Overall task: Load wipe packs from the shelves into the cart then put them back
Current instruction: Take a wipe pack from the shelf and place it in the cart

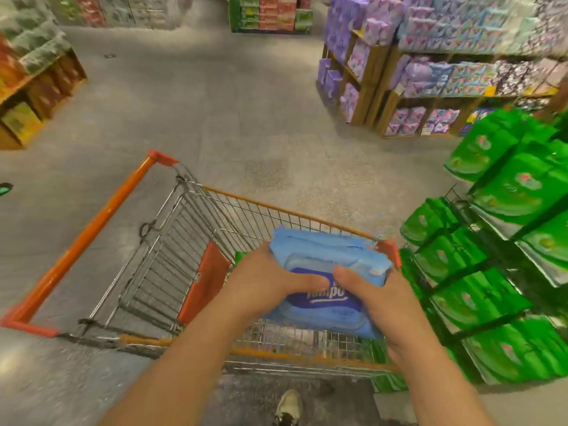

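Observation:
Both hands hold a blue wipe pack (325, 256) with a dark blue label above the wire cart (172, 241). My left hand (270, 284) grips its left edge, thumb across the label. My right hand (378, 299) grips its right edge, thumb on top and fingers underneath. The cart has an orange handle and rim and an orange child-seat flap (206, 281). Something green shows inside the cart behind my left hand; most of the basket's inside is hidden by my arms.
A wire rack of green wipe packs (504, 241) stands close on the right, touching the cart's corner. Wooden shelves with purple packs (430, 75) stand farther right. Boxes on a shelf (27, 87) sit at far left. Grey floor (215, 103) lies ahead. My shoe (289, 407) is below.

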A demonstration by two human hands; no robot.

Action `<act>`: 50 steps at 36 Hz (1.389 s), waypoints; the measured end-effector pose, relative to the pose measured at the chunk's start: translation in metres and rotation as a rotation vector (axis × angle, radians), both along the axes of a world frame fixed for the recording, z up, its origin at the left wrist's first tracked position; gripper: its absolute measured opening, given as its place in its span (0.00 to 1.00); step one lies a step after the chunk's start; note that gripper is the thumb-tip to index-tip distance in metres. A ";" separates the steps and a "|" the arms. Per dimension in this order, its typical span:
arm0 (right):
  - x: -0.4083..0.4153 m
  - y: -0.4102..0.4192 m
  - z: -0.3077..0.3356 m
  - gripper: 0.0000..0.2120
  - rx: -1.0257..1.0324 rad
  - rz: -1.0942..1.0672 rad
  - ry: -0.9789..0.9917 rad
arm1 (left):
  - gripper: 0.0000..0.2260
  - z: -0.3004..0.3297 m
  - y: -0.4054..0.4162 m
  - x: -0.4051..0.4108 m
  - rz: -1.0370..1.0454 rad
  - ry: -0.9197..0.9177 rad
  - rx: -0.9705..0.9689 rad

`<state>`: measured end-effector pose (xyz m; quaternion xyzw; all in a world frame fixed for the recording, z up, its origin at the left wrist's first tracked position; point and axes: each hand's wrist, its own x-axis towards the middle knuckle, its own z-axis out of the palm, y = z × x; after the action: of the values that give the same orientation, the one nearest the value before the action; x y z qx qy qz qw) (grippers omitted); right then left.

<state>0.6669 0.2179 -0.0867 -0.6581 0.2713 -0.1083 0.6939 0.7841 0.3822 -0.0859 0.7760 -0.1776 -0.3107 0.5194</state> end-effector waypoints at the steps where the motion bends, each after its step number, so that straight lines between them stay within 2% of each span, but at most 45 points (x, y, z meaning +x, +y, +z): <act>1: 0.009 -0.005 -0.005 0.17 -0.006 0.012 0.025 | 0.27 -0.005 -0.004 0.008 0.004 0.015 0.016; 5: 0.041 -0.018 -0.027 0.14 0.006 0.035 0.120 | 0.19 -0.024 -0.014 0.034 0.022 0.083 0.056; 7: 0.055 -0.021 -0.037 0.17 0.011 0.055 0.165 | 0.14 -0.034 -0.016 0.046 0.050 0.119 0.074; 10: 0.074 -0.024 -0.051 0.16 0.025 0.059 0.216 | 0.11 -0.049 -0.019 0.061 0.073 0.186 0.082; 16: 0.100 -0.028 -0.090 0.14 0.054 -0.019 0.308 | 0.14 -0.087 -0.028 0.093 0.066 0.295 0.121; 20: 0.111 -0.032 -0.128 0.21 0.095 -0.114 0.383 | 0.20 -0.124 -0.039 0.114 0.028 0.373 0.157; 22: 0.114 -0.035 -0.144 0.24 0.112 -0.139 0.417 | 0.27 -0.147 -0.046 0.122 0.029 0.412 0.159; 24: 0.118 -0.039 -0.161 0.22 0.115 -0.156 0.434 | 0.33 -0.170 -0.053 0.128 0.042 0.450 0.180; 26: 0.123 -0.046 -0.177 0.18 0.130 -0.177 0.452 | 0.30 -0.190 -0.062 0.133 0.025 0.496 0.169; 27: 0.125 -0.050 -0.186 0.19 0.139 -0.182 0.460 | 0.27 -0.200 -0.067 0.136 0.018 0.513 0.164; 31: 0.132 -0.066 -0.227 0.35 0.160 -0.199 0.511 | 0.27 -0.239 -0.087 0.146 0.010 0.534 0.176; 34: 0.141 -0.080 -0.256 0.36 0.141 -0.212 0.548 | 0.21 -0.269 -0.104 0.155 0.007 0.555 0.210; 36: 0.148 -0.090 -0.277 0.38 0.101 -0.199 0.570 | 0.24 -0.290 -0.114 0.163 0.003 0.555 0.227; 38: 0.156 -0.100 -0.299 0.35 0.075 -0.178 0.599 | 0.27 -0.312 -0.124 0.170 -0.004 0.549 0.256; 40: 0.167 -0.110 -0.317 0.25 0.026 -0.156 0.628 | 0.22 -0.331 -0.132 0.177 -0.001 0.545 0.276; 42: 0.177 -0.121 -0.336 0.20 -0.004 -0.121 0.648 | 0.17 -0.350 -0.140 0.184 0.016 0.559 0.255; 46: 0.190 -0.139 -0.376 0.31 0.094 -0.138 0.676 | 0.18 -0.385 -0.154 0.196 0.027 0.635 0.238; 50: 0.208 -0.150 -0.405 0.23 0.241 -0.136 0.674 | 0.24 -0.415 -0.164 0.203 0.113 0.751 0.187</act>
<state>0.8751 0.0682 -0.4921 -0.5508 0.5388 0.1017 0.6293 0.9868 0.2179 -0.5007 0.6608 0.0970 -0.5590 0.4914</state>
